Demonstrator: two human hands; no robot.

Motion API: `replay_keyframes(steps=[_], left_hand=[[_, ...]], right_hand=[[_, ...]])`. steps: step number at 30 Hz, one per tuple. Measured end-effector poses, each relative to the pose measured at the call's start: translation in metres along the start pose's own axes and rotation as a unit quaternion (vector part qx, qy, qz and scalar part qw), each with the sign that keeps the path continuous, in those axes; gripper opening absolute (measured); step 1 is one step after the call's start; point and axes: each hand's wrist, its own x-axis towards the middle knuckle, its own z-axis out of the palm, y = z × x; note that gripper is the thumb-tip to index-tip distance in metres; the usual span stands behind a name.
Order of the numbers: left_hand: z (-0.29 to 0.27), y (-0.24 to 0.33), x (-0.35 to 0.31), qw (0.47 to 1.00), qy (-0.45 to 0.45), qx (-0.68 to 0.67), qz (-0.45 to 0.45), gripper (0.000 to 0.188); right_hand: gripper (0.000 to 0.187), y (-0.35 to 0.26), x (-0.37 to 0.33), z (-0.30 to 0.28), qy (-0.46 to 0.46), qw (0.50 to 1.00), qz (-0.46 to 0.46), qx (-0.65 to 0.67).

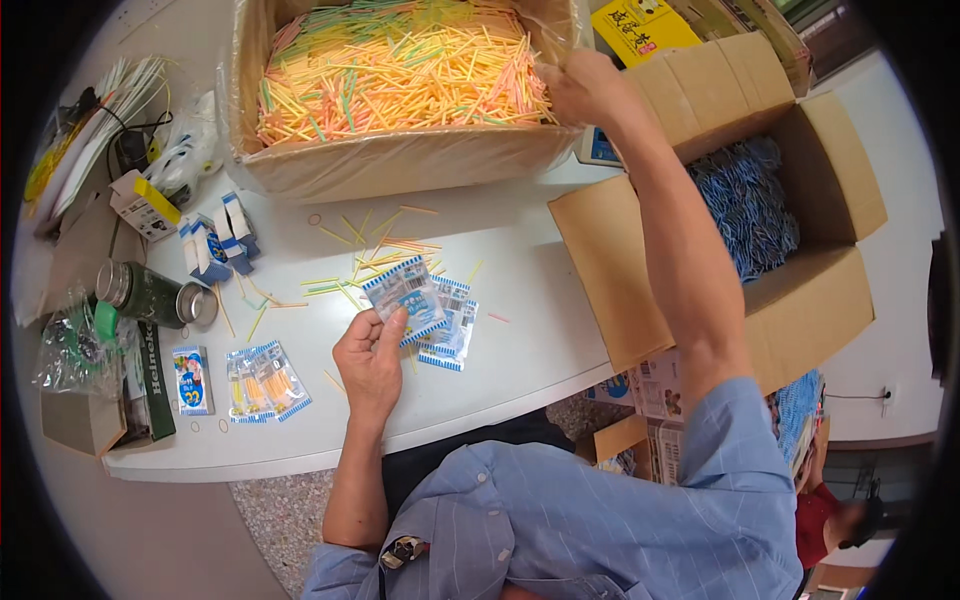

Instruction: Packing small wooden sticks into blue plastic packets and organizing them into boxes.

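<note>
Printed packet [405, 298] is gripped between the thumb and fingers of the left hand [369, 354], on the person's side of the stick carton [400, 170]. At that carton's right edge is the right hand [580, 90], fingers curled (contents, if any, cannot be confirmed). Risk: a slackened pinch could drop the packet onto loose sticks [410, 244] before the carton, scattering them.

White smooth-topped table [535, 255] bears large brown plastic-lined cardboard box [400, 168]; before box: loose thin pastel sticks [385, 261]; front-left of box: clear blue-edged plastic packets [268, 383], small blue-and-white carton [192, 381]
</note>
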Motion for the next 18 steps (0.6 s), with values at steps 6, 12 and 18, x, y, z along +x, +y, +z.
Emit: replay_keyframes(steps=[6,12,18], left_hand=[[-0.010,-0.013,-0.009,1.000,0.024,-0.014,-0.008,0.015],[-0.010,-0.019,-0.011,1.000,-0.017,0.018,-0.017,0.017],[-0.007,-0.016,-0.015,0.999,-0.021,0.009,-0.022,0.017]], right_hand=[[0.065,-0.022,0.028,0.027,-0.107,0.987,0.045,-0.108],[0.057,-0.009,0.045,0.049,-0.192,0.963,0.145,-0.120],[0.053,-0.023,0.032,0.057,-0.171,0.967,0.167,-0.084]])
